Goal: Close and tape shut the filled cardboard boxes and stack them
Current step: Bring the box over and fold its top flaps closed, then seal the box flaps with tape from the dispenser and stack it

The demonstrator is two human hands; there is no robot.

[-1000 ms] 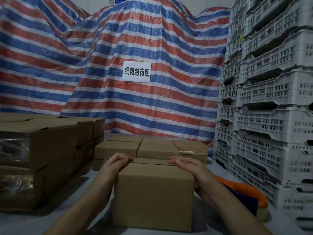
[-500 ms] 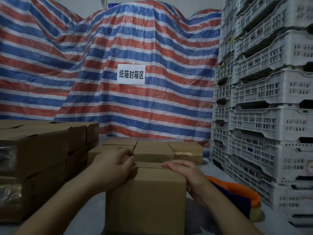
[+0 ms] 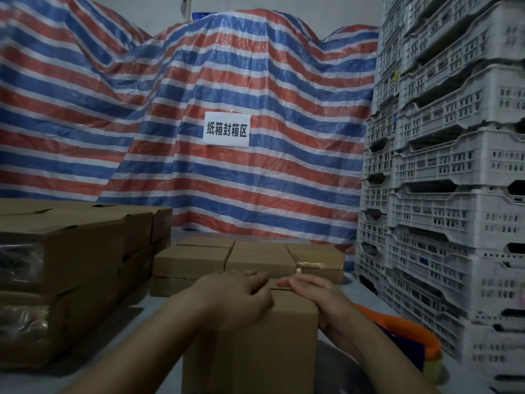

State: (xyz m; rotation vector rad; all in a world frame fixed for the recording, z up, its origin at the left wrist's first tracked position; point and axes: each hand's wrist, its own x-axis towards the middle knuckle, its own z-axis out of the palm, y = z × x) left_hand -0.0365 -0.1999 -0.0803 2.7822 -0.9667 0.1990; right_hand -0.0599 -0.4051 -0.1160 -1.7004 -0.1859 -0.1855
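On top of the near box [image 3: 250, 348], both flaps are pressed flat by the left hand [image 3: 238, 294] and right hand [image 3: 315, 294], grips open, ready for tape.

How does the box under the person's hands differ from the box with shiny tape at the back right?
The near box has both hands on its top, and its flap seam looks bare; the back box is untouched and carries a glossy tape strip. The near box stands alone in front; the back box sits in a tight row with others. Both are plain brown cardboard, closed.
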